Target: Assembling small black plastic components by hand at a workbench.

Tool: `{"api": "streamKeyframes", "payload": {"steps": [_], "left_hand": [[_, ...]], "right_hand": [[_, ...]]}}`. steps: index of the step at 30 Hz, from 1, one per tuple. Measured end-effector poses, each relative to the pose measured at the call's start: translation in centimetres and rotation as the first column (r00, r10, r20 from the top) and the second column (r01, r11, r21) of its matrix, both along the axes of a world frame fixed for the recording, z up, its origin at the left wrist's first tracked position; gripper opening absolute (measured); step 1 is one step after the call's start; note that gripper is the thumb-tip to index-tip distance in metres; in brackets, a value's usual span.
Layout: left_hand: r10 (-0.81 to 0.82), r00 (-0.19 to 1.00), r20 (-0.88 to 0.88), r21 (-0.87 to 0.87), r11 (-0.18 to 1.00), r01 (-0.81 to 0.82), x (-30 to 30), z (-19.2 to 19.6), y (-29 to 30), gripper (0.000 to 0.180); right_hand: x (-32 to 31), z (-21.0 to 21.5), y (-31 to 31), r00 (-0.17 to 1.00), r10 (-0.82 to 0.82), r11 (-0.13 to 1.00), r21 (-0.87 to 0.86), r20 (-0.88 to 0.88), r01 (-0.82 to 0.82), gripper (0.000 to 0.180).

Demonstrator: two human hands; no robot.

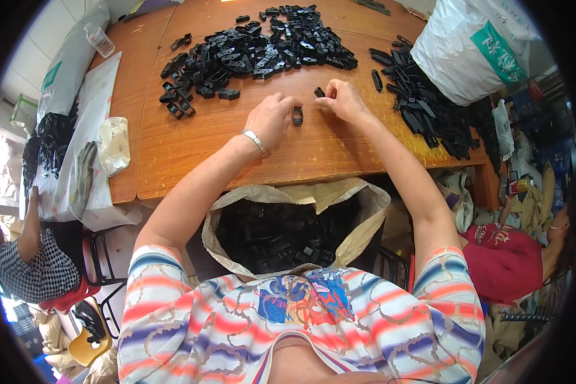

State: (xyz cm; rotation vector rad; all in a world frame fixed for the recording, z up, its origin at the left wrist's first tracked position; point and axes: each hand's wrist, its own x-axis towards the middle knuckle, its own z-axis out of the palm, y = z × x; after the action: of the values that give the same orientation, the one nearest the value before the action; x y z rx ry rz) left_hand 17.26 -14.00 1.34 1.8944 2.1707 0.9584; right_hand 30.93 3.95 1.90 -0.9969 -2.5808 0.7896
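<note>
My left hand (269,121), with a bracelet at its wrist, is over the wooden table with its fingers closed at a small black plastic frame-like part (297,116). To its right, my right hand (347,102) pinches a small black plastic piece (319,93) between thumb and fingers. The two hands are a short way apart. Beyond them lies a large pile of black frame-like parts (262,54). A second pile, of slim, long black pieces (422,112), spreads to the right of my right hand.
An open woven sack (365,246) with black parts inside stands between me and the table (192,137). A white plastic bag (454,57) is at the far right. At left are a glove (83,179) and a bottle (99,40). One person (35,269) sits left, another (502,262) right.
</note>
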Motion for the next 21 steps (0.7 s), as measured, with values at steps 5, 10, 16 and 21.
{"api": "streamKeyframes", "payload": {"steps": [5, 10, 16, 21], "left_hand": [[-0.113, 0.98, -0.166, -0.076, 0.992, 0.101, -1.1, 0.2, 1.6, 0.031], [-0.083, 0.993, -0.085, -0.062, 0.995, 0.078, -1.1, -0.5, 2.1, 0.028], [-0.05, 0.998, 0.036, -0.049, 0.997, 0.051, -1.6, -2.0, 2.5, 0.028], [-0.07, 0.994, 0.086, -0.127, 0.989, 0.08, -1.7, -1.3, 2.7, 0.026]], "right_hand": [[1.7, -0.8, -3.1, 0.994, -0.004, 0.993, -0.117, -0.109, -0.009, 0.026], [1.9, -1.1, -5.2, 0.954, 0.094, 0.996, 0.037, -0.286, -0.087, 0.023], [0.9, -1.3, -6.2, 0.947, 0.202, 0.97, 0.185, -0.25, -0.158, 0.019], [0.9, -0.5, -6.3, 0.974, 0.201, 0.954, 0.249, -0.109, -0.169, 0.019]]}}
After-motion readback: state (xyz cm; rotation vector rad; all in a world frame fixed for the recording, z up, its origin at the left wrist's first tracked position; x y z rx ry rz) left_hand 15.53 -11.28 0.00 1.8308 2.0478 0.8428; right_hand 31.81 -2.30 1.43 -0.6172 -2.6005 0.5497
